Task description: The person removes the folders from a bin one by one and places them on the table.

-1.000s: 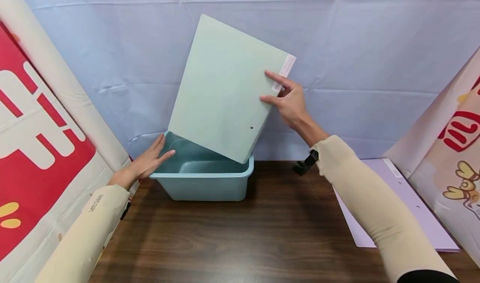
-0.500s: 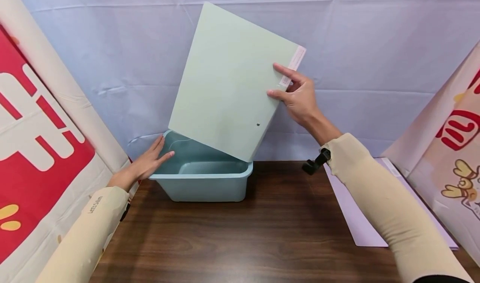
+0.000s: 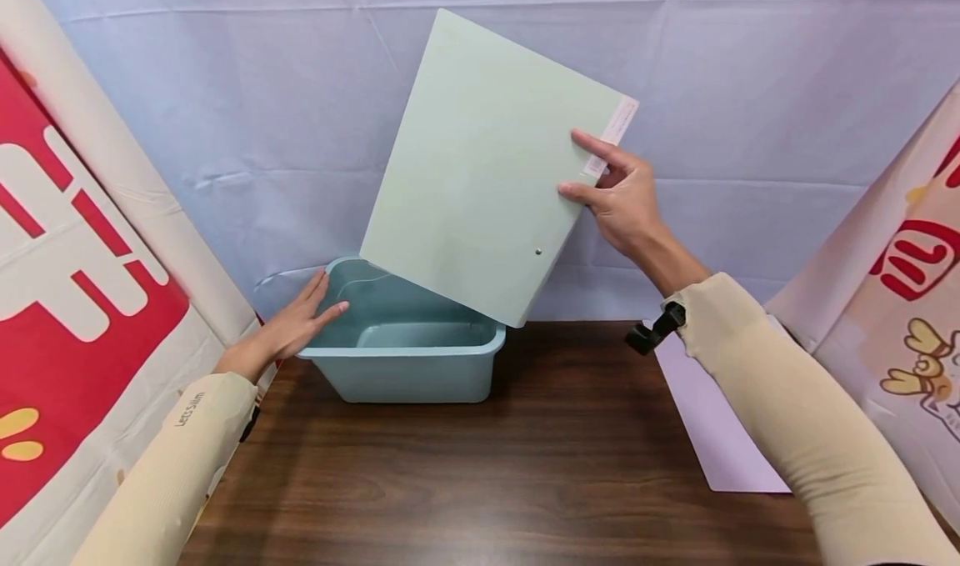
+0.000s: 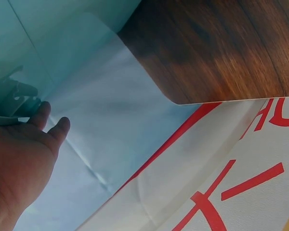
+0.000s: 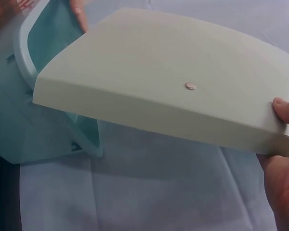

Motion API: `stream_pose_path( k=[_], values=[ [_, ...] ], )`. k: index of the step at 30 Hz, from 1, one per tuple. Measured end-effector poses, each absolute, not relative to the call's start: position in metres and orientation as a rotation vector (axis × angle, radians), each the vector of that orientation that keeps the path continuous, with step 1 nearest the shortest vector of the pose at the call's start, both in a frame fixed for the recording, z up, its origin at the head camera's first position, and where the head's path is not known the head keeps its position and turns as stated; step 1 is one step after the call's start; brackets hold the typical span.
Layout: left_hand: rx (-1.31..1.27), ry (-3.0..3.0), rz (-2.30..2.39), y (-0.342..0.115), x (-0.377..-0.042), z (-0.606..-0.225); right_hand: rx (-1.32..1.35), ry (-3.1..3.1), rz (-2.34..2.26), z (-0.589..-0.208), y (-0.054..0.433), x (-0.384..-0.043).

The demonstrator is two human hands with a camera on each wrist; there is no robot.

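My right hand (image 3: 626, 207) grips a pale green file folder (image 3: 480, 166) by its spine edge, with thumb and index finger on the near cover. The folder is tilted above a blue-green plastic bin (image 3: 416, 376), its lower edge overlapping the bin's back and right rim in the head view. A small metal rivet (image 5: 190, 86) and the thick spine show in the right wrist view. My left hand (image 3: 296, 320) rests at the bin's left rim, fingers straight and thumb reaching over the inside. In the left wrist view, part of that hand (image 4: 24, 159) shows at the rim.
The bin stands on a dark wooden table (image 3: 480, 474), near the back. A lilac folder (image 3: 723, 433) lies at the right, partly covered by the right sleeve. Behind hangs a pale blue cloth (image 3: 750, 91); a red and white printed sheet (image 3: 97, 283) stands at the left.
My right hand has moved to the right, carrying the green folder from over the bin's middle toward its right side, slightly higher than at first. The left hand and the bin have stayed put.
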State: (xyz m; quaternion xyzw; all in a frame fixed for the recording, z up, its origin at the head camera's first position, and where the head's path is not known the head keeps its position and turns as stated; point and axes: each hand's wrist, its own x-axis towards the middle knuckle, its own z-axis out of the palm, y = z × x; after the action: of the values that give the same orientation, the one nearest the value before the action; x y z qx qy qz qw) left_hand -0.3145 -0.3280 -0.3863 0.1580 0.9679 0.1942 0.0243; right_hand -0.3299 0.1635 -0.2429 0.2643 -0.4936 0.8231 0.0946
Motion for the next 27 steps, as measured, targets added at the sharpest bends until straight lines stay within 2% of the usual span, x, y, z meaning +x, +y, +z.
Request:
stream_pose_path(
  k=[27],
  values=[
    [0.475, 2.975, 0.616, -0.329, -0.313, -0.386, 0.804, -1.482, 2.484, -0.254, 0.224, -0.318]
  ],
)
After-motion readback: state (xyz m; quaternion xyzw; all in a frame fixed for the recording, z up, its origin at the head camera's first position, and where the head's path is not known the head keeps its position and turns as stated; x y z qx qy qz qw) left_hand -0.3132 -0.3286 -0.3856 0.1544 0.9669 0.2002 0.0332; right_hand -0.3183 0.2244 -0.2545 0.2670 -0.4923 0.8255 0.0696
